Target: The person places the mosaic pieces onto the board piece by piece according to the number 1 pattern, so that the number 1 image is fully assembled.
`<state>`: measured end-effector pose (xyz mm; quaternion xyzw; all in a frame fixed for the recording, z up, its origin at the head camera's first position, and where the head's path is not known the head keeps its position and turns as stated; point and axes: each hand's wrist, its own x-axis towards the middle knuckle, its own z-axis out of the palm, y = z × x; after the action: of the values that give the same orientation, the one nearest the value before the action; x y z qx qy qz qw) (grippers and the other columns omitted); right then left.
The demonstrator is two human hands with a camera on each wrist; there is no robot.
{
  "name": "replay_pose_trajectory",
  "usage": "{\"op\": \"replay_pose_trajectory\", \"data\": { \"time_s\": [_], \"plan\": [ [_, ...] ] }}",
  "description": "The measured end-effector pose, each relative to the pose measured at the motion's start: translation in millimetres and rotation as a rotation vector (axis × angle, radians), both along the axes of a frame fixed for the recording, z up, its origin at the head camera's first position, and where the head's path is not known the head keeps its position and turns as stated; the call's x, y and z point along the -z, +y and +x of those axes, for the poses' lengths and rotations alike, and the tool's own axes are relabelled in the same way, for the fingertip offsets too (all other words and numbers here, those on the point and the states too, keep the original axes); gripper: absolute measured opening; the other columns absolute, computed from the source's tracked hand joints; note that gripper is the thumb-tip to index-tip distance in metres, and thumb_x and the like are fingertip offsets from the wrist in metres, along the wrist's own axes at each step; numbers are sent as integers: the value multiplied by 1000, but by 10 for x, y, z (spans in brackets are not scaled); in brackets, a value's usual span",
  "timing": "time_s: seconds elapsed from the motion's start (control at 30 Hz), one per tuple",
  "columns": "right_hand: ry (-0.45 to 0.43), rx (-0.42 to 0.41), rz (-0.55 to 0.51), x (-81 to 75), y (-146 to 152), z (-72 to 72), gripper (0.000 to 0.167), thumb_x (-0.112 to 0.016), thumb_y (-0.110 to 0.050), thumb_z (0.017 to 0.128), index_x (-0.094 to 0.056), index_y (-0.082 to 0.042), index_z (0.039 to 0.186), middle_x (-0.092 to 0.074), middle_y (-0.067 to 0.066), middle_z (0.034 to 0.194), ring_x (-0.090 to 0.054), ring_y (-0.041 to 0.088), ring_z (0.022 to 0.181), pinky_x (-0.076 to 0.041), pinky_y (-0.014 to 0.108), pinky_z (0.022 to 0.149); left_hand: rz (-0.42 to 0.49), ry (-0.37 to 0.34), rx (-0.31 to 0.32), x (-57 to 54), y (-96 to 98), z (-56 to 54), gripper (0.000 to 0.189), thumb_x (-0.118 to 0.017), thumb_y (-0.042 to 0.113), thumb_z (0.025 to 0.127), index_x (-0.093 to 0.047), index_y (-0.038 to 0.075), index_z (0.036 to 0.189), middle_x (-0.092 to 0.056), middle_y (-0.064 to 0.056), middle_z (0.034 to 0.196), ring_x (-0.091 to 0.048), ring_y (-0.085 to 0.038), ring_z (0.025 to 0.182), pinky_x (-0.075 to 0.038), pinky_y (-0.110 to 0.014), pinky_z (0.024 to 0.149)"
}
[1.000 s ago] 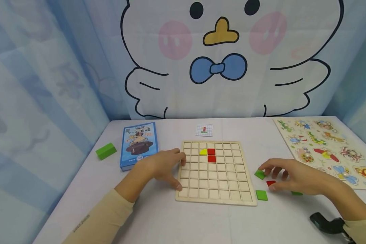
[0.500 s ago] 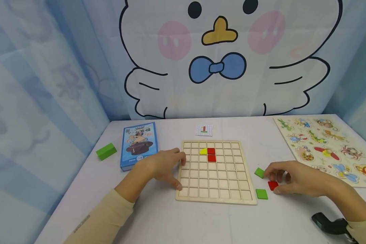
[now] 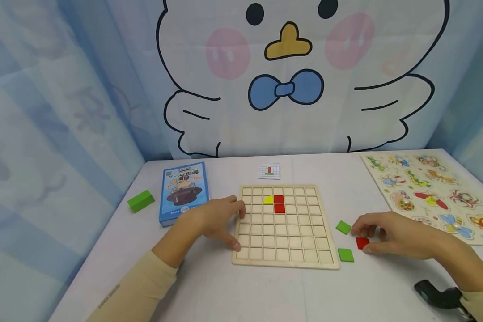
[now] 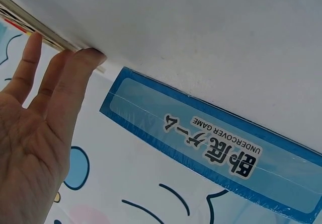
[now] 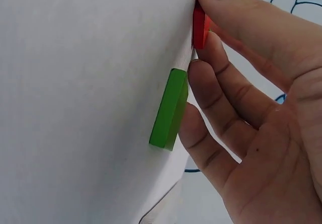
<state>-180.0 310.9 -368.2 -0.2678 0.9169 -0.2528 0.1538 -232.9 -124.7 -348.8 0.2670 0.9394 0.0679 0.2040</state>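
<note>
My left hand (image 3: pixel 217 222) rests at the left edge of a wooden grid board (image 3: pixel 281 256), thumb near its lower corner and fingertips along the side. On the board sit a yellow tile (image 3: pixel 268 199) with a curved edge and two red square tiles (image 3: pixel 279 209). Right of the board, my right hand (image 3: pixel 398 235) pinches a loose red tile (image 3: pixel 362 243) low over the table, thumb at one side and a finger opposite. Two green tiles (image 3: pixel 345 255) lie between that hand and the board. In the right wrist view, another green tile (image 5: pixel 171 108) lies beneath the fingers; the head view hides it.
Behind the board lies a small pattern card (image 3: pixel 269 171). At the left are a blue game box (image 3: pixel 184 190) and a green block (image 3: pixel 141 201). An insect-picture puzzle board (image 3: pixel 422 188) covers the right back. A black device (image 3: pixel 438 295) sits by the right sleeve.
My right hand has shifted a little to the right, away from the upper green tile. The red tile has slid slightly right with it and shows more fully. The left hand stays put.
</note>
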Motion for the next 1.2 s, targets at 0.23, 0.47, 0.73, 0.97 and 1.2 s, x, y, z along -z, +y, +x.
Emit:
{"op": "replay_pose_trajectory", "data": {
  "time_s": [0.23,0.47,0.73,0.97,1.2],
  "plan": [
    [51,-10,1,-93,4,-14,30,-71,-27,98,-62,-24,126,-61,-13,103,-54,3,90,-50,23,73,-5,-4,-8,-7,12,2,66,-93,54,69,-55,28,118,-52,7,119,-54,-18,102,-51,-34,90],
    [173,-47,-109,-142,-9,-60,31,-69,-23,100,-62,-22,131,-66,-12,113,-59,4,97,-54,23,82,6,-12,-13,-17,6,2,66,-92,55,68,-55,28,116,-52,7,118,-54,-19,101,-51,-34,88],
    [195,-77,-172,-129,-72,-82,28,-69,-15,100,-64,-22,126,-68,-11,114,-60,5,98,-52,21,85,9,-4,-13,-9,1,10,67,-93,55,68,-54,28,116,-52,7,119,-55,-19,99,-51,-33,82],
    [166,-60,-179,-150,-181,-77,30,-65,-18,102,-62,-20,132,-68,-10,114,-60,6,98,-52,21,86,0,-17,-27,-6,0,25,66,-93,54,68,-55,28,116,-52,7,119,-55,-19,100,-51,-34,82],
    [198,-40,-186,-181,-270,-116,30,-65,-16,102,-63,-16,132,-68,-8,111,-60,6,96,-53,22,85,7,-8,-12,-19,8,17,66,-92,54,69,-55,28,117,-52,7,117,-54,-19,100,-52,-34,86]
  ]
}}
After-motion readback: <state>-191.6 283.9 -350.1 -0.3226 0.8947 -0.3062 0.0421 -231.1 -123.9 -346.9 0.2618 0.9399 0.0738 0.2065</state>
